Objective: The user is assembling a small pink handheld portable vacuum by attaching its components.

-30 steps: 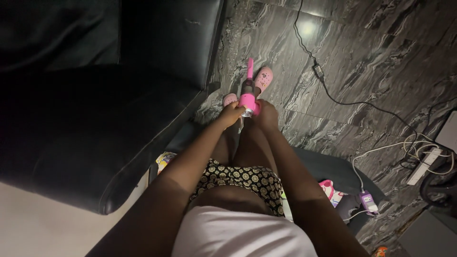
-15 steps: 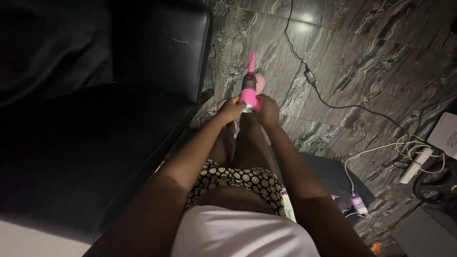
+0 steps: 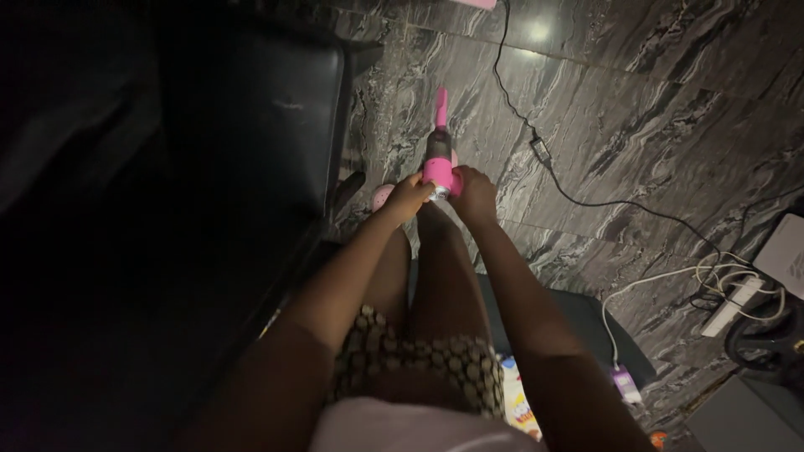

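I count one black padded leather seat filling the left of the frame, one glossy grey veined marble floor across the upper right, one thin black cable snaking over it and one white power strip at the right edge. At frame centre I see one slim pink-and-dark handheld vacuum, nozzle pointing up-frame. My left hand has its fingers curled shut on the vacuum's base; my right hand touches its pink body, but I cannot tell its grip.
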